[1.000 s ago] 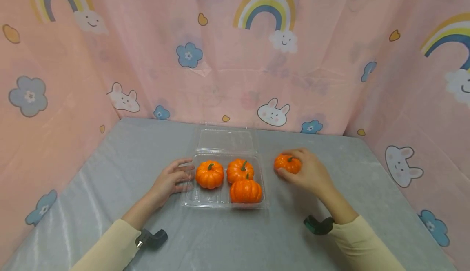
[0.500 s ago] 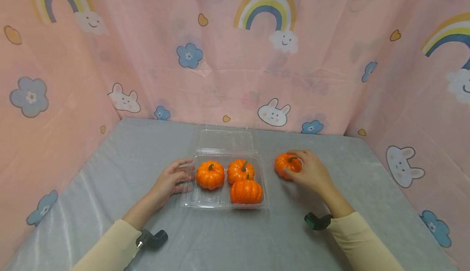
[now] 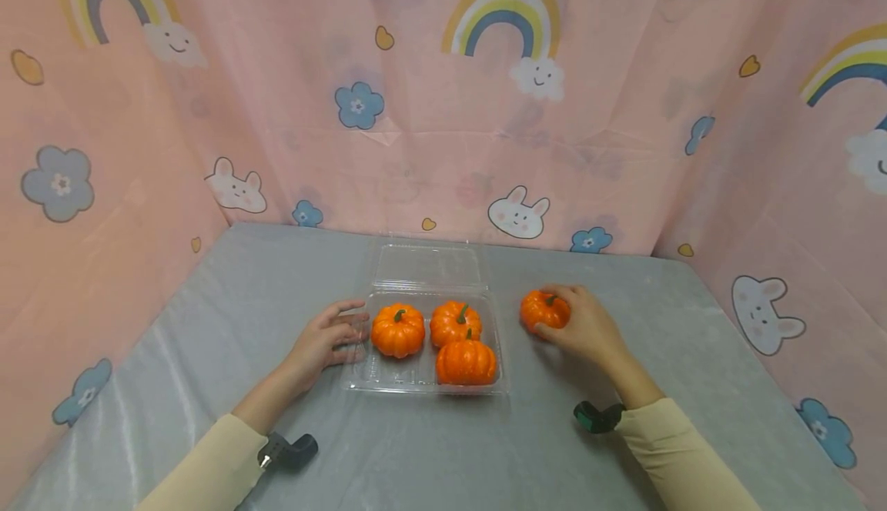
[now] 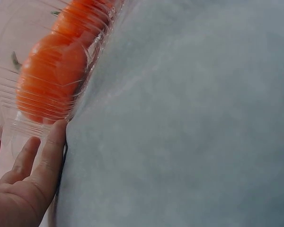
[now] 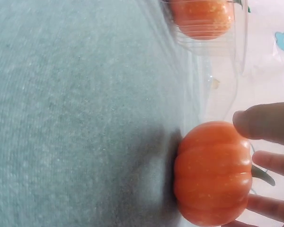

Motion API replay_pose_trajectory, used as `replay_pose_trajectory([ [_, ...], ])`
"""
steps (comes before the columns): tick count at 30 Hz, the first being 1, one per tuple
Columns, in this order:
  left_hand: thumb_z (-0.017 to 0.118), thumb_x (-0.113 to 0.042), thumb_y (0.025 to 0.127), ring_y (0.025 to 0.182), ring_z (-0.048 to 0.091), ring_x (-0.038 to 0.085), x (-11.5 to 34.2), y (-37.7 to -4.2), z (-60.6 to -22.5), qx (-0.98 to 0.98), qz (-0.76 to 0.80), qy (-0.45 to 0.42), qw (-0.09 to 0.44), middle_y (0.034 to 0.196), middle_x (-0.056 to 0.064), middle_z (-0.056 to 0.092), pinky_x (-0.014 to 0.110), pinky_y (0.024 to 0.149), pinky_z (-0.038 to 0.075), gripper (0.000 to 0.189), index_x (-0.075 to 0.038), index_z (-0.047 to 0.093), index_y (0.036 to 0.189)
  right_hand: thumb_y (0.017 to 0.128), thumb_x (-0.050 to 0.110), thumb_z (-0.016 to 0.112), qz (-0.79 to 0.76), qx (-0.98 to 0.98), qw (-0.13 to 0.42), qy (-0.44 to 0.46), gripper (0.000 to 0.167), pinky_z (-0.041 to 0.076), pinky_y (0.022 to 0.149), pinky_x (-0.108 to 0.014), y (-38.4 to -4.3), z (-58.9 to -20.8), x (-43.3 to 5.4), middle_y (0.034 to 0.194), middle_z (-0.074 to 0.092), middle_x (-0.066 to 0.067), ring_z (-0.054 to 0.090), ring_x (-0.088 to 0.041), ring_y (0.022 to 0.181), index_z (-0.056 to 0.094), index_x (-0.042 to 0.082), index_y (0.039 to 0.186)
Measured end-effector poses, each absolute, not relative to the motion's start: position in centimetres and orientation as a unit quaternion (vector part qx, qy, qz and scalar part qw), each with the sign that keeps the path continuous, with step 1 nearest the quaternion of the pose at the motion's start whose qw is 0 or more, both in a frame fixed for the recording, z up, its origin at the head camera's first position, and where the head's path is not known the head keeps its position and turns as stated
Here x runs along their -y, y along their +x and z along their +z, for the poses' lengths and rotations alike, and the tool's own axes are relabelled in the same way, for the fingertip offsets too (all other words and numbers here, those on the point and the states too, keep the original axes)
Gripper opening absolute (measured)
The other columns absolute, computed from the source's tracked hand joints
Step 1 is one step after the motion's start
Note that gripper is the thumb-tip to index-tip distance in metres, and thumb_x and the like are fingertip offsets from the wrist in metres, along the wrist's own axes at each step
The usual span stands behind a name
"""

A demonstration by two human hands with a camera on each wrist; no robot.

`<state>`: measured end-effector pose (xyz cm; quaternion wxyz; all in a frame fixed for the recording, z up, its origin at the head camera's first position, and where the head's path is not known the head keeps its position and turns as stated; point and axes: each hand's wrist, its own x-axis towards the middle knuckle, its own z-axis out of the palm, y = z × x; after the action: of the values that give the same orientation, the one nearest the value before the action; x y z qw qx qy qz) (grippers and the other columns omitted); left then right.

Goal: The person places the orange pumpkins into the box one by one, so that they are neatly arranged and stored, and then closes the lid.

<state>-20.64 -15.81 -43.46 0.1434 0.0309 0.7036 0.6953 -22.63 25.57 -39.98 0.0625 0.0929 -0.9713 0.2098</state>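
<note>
A pink curtain point(image 3: 430, 157), printed with rainbows, rabbits and flowers, encloses a counter point(image 3: 443, 457) covered in grey cloth. On the counter lies a clear box point(image 3: 403, 372), its lid point(image 3: 427, 265) folded back behind it. The left hand point(image 3: 327, 342) stands at the box's left wall with fingers extended and touching it, gripping nothing. The right hand point(image 3: 584, 325), to the right of the box, curls thumb and fingers round a fourth pumpkin point(image 3: 539, 311), which stands upright at the counter's surface; whether any gap lies beneath it is unclear. Inside the box are a left pumpkin point(image 3: 398, 332), a back-right pumpkin point(image 3: 452, 323) and a front-right pumpkin point(image 3: 466, 363). The latter two overlap in the head view, so contact between them cannot be confirmed. The green stem point(image 5: 263, 175) of the fourth pumpkin points away from the counter.

The step in hand is judged to be either picking up or setting down the fourth pumpkin. If it is bound for the box, the next move calls for a secure lift over the right wall towards the bare front-left floor; if it is being set down, only a gentle release.
</note>
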Motion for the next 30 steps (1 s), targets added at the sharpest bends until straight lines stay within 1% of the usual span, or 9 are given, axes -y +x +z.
replay_pose_trajectory([
  [6, 0.045, -0.006, 0.092, 0.113, 0.059, 0.026, 15.77, -20.71, -43.48, -0.701, 0.699, 0.022, 0.144, 0.147, 0.022, 0.043, 0.042, 0.085, 0.057, 0.052, -0.011, 0.039, 0.143, 0.076, 0.031, 0.078, 0.198, 0.973, 0.069, 0.098, 0.056, 0.047, 0.09, -0.059, -22.8, -40.13, -25.37, 0.122, 0.056, -0.021, 0.055, -0.04, 0.106, 0.06, 0.01, 0.125],
  [11, 0.045, -0.005, 0.092, 0.116, 0.058, 0.028, 15.81, -20.64, -43.42, -0.699, 0.699, 0.025, 0.146, 0.147, 0.023, 0.042, 0.042, 0.085, 0.057, 0.053, -0.01, 0.038, 0.144, 0.076, 0.026, 0.079, 0.191, 0.974, 0.069, 0.103, 0.054, 0.047, 0.09, -0.059, -22.9, -40.12, -25.25, 0.121, 0.055, -0.023, 0.053, -0.042, 0.105, 0.061, 0.008, 0.124],
  [18, 0.045, -0.005, 0.092, 0.118, 0.056, 0.031, 15.9, -20.56, -43.26, -0.699, 0.699, 0.032, 0.148, 0.148, 0.024, 0.04, 0.043, 0.087, 0.056, 0.053, -0.008, 0.036, 0.145, 0.077, 0.022, 0.078, 0.196, 0.974, 0.064, 0.096, 0.053, 0.046, 0.093, -0.058, -22.95, -40.14, -25.12, 0.121, 0.054, -0.023, 0.052, -0.041, 0.106, 0.061, 0.008, 0.125],
  [23, 0.045, -0.005, 0.092, 0.119, 0.056, 0.032, 15.79, -20.51, -43.1, -0.702, 0.696, 0.029, 0.147, 0.148, 0.024, 0.04, 0.043, 0.087, 0.056, 0.053, -0.009, 0.036, 0.145, 0.078, 0.024, 0.077, 0.205, 0.972, 0.062, 0.094, 0.052, 0.046, 0.092, -0.058, -22.91, -40.15, -25.04, 0.12, 0.054, -0.023, 0.051, -0.041, 0.106, 0.061, 0.008, 0.125],
  [30, 0.044, -0.004, 0.092, 0.118, 0.057, 0.032, 15.83, -20.56, -43.19, -0.701, 0.698, 0.031, 0.145, 0.148, 0.025, 0.04, 0.042, 0.086, 0.056, 0.053, -0.008, 0.037, 0.144, 0.08, 0.03, 0.074, 0.222, 0.969, 0.061, 0.094, 0.049, 0.048, 0.09, -0.054, -22.72, -40.1, -24.8, 0.119, 0.054, -0.023, 0.05, -0.039, 0.106, 0.062, 0.008, 0.122],
])
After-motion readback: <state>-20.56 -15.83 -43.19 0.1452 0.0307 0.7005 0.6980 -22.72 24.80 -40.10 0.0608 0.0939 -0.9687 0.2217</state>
